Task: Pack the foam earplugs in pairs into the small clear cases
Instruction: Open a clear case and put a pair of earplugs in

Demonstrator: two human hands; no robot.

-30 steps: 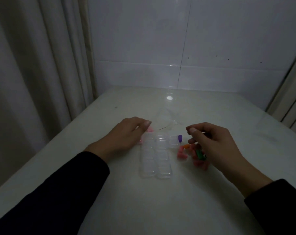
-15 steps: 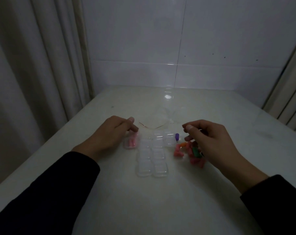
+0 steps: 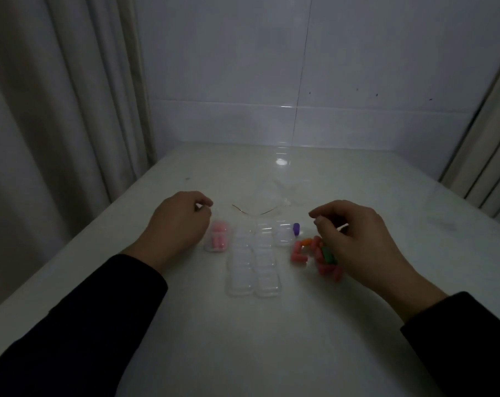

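Observation:
Several small clear cases [image 3: 254, 260] lie in two rows on the white table [image 3: 271, 339]. One more clear case [image 3: 284, 235] sits at the rows' far right, with a purple earplug [image 3: 296, 228] beside it. Apart on the left lies a case with pink earplugs [image 3: 217, 238] inside. My left hand [image 3: 180, 224] rests just left of that case, fingers loosely curled, holding nothing. A pile of pink, orange and green earplugs [image 3: 314, 255] lies to the right of the rows. My right hand [image 3: 357, 242] hovers over the pile with fingers loosely curled; nothing shows between them.
A crumpled clear plastic bag [image 3: 271, 196] with a thin orange edge lies just beyond the cases. Curtains [image 3: 56, 110] hang along the table's left side and a tiled wall [image 3: 300, 81] stands behind it. A ribbed panel [image 3: 489, 156] stands at the far right.
My left hand drew the case with pink earplugs leftward away from the rows, and the case now lies apart from it. My right hand stayed over the pile.

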